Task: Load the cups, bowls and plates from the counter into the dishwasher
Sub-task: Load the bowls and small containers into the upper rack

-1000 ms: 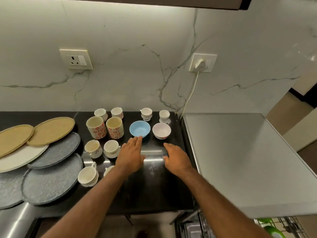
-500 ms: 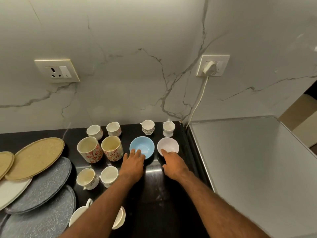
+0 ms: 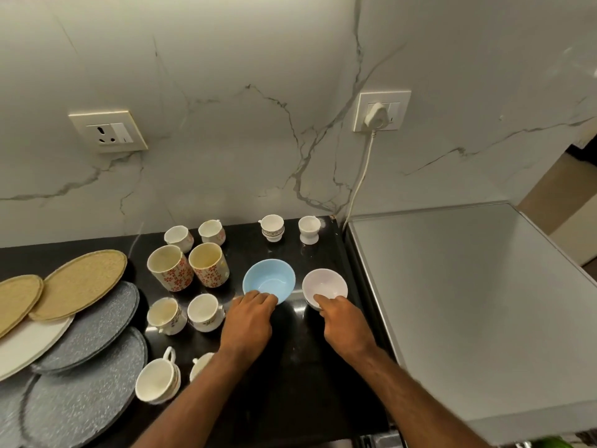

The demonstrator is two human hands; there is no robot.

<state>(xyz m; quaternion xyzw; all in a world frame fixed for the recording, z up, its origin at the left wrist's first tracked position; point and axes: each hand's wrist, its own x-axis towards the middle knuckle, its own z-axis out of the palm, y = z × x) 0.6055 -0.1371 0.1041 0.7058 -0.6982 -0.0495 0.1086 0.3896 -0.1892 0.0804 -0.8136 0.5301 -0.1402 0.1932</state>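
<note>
On the black counter (image 3: 290,376) a light blue bowl (image 3: 269,279) and a pale pink bowl (image 3: 324,286) sit side by side. My left hand (image 3: 248,323) has its fingertips hooked over the near rim of the blue bowl. My right hand (image 3: 347,324) has fingers over the near rim of the pink bowl. Both bowls rest on the counter. Two tall flowered mugs (image 3: 189,266) stand to the left, with several small white cups (image 3: 181,313) around them. Tan, white and grey speckled plates (image 3: 84,321) overlap at the far left.
Two small cups (image 3: 290,228) stand by the marble wall. A grey appliance top (image 3: 468,305) adjoins the counter on the right, with a white cord (image 3: 361,176) running up to a wall socket. A bit of rack shows at the bottom right corner.
Both hands have reached forward from the bare counter to the bowls, and their fingers now rest over the near rims. The camera has tilted and moved closer.
</note>
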